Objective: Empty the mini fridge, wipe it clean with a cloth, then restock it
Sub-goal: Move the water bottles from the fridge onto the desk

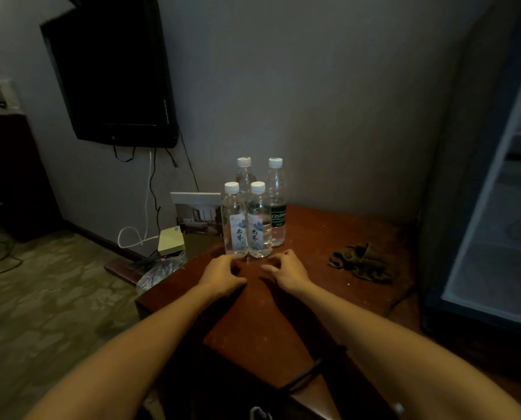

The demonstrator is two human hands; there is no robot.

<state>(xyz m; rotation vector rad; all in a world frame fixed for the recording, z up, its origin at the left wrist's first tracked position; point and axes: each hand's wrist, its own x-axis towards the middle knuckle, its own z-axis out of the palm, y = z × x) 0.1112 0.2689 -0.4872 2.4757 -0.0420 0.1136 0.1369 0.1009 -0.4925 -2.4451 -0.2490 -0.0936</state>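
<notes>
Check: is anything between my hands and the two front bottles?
Nothing visible. The left hand is just before the front-left bottle, the right hand before the front-right bottle, bare table between. The cloth lies off to the right.

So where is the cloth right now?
Head view: the cloth lies crumpled on the right side of the table, right of the bottles and the right hand, beside the open fridge.

Four bottles (259, 225) stand beyond the left hand (222, 275) and right hand (286, 272).
</notes>
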